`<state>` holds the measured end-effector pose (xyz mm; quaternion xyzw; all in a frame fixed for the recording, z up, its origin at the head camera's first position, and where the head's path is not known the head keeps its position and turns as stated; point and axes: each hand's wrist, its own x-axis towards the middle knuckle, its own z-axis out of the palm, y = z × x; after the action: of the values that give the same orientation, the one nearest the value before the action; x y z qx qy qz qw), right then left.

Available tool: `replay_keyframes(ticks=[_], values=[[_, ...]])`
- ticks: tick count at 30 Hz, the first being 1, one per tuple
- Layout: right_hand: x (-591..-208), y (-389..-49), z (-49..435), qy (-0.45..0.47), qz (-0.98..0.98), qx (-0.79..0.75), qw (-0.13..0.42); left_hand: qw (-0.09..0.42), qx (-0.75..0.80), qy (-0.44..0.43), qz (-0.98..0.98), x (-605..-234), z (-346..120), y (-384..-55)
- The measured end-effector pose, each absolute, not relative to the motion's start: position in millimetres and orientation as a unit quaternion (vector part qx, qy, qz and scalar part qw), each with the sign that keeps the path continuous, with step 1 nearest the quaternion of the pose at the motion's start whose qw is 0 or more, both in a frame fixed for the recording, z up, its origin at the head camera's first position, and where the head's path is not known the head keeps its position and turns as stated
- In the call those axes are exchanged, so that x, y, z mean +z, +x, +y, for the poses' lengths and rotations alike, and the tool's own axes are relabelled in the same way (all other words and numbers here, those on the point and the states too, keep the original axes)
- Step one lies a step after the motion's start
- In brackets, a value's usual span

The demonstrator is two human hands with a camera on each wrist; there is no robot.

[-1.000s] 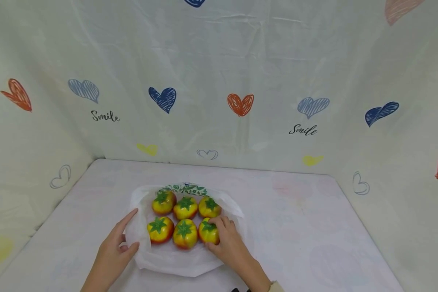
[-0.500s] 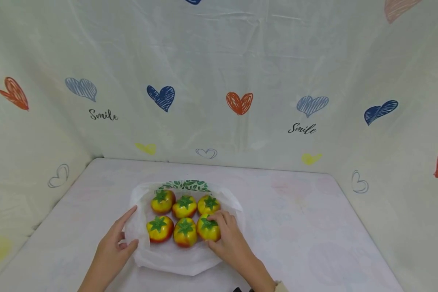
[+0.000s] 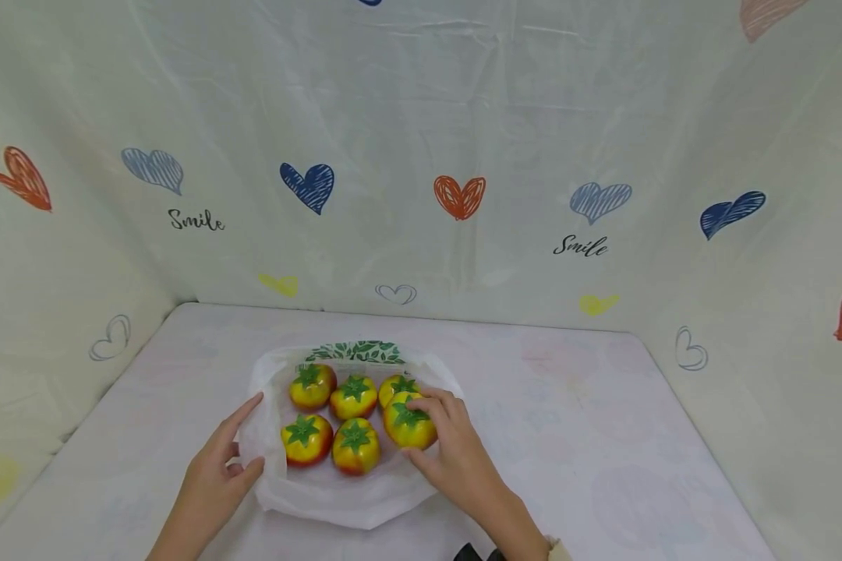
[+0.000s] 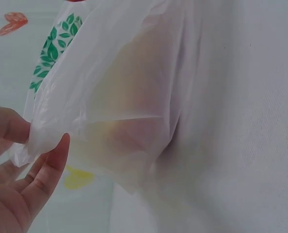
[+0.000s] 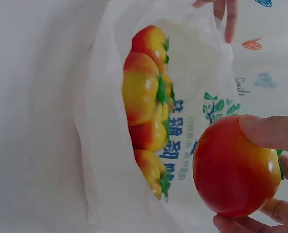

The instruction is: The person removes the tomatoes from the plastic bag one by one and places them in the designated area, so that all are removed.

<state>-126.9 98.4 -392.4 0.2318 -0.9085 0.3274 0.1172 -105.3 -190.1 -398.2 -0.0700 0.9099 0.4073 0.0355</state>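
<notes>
A white plastic bag with a green leaf print lies with its mouth spread wide. Several glossy yellow-and-red persimmons with green star-shaped calyxes sit in it, in two rows. My right hand grips one persimmon between thumb and fingers, raised above the others at the bag's right side. This fruit partly covers another persimmon behind it. At the left, my left hand pinches the bag's edge; in the left wrist view the thin plastic runs between thumb and fingers.
The bag stands on a white-covered table that stretches to its right and front. A pale curtain with printed hearts closes off the back and sides. A small black object shows beside my right forearm.
My right hand has lifted the front-right persimmon up from its place, slightly to the right. The left hand stays at the bag's edge with hardly any movement.
</notes>
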Motion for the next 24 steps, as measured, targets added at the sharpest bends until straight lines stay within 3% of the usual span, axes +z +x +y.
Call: replay_keyframes(ticks=[10,24], values=[[-377.3,-128.7,108.6,0.208,-0.903,0.349,0.139,0.01,0.409,-0.057,0.911,-397.7,-189.8,-104.4],[-364.9,-134.6,129.5,0.209,-0.887,0.357,0.203,0.018,0.419,-0.062,0.906,-398.0,-191.0,-103.8]])
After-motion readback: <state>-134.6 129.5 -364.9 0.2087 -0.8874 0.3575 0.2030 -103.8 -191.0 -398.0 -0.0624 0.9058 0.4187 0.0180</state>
